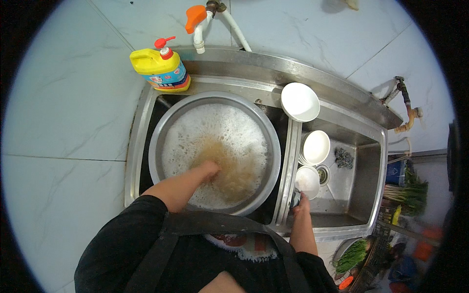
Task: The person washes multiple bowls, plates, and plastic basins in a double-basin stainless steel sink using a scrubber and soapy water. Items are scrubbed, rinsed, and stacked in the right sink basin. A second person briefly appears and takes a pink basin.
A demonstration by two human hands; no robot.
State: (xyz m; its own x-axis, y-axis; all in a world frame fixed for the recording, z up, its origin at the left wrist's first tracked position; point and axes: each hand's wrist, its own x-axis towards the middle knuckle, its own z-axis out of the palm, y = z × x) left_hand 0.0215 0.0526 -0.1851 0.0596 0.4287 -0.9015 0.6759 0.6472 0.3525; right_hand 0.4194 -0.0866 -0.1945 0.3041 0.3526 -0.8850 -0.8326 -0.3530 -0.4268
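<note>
A large round metal basin (274,146) of foamy, brownish water sits over the left sink compartment. My left hand (210,169) reaches into this water; its fingers are hidden below the surface. In the right compartment, my right hand (302,203) is at the near edge of a white bowl (307,183). A dark grey item (295,197), perhaps a scrubber or cloth, lies by my right fingers, and I cannot tell how it is held. Beyond that bowl stands a stack of white bowls (316,148). Another white bowl (300,102) rests tilted at the top of the sink divider.
A yellow detergent jug (161,69) with a red pump stands at the back left corner. Above the basin hangs a white tap (199,40) with an orange handle. A steel wool scourer (344,158) lies near the drain (322,175). Green vegetables (351,256) are below, at right.
</note>
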